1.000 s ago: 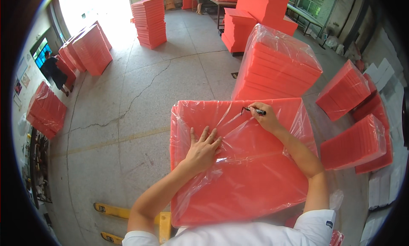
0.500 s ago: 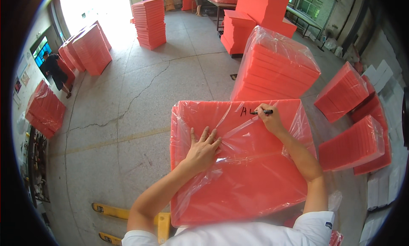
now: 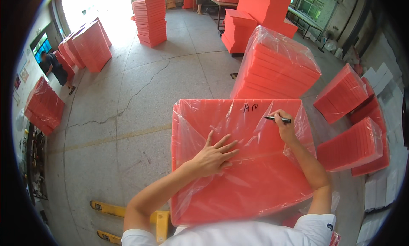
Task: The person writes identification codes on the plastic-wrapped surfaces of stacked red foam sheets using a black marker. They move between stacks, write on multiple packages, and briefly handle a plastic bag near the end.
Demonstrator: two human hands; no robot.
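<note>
In front of me stands a large block of red foam sheets (image 3: pixel 255 186) wrapped in clear plastic film. My left hand (image 3: pixel 214 155) lies flat on its top, fingers spread over the film. Closed around a black marker (image 3: pixel 281 119), my right hand (image 3: pixel 284 124) is over the block's far right part. The marker's tip points left; whether it touches the film I cannot tell. Black handwriting (image 3: pixel 251 107) shows on the film near the far edge, left of the tip.
A wrapped foam stack (image 3: pixel 277 67) stands just beyond the block, with more wrapped stacks (image 3: pixel 351 144) to the right. A yellow pallet jack (image 3: pixel 162 224) is at lower left. At the far left a person (image 3: pixel 57 69) bends beside foam stacks (image 3: pixel 91 46).
My right hand has moved right and slightly nearer with the marker, and the writing has gained strokes. My left hand has slid right and a little nearer across the film.
</note>
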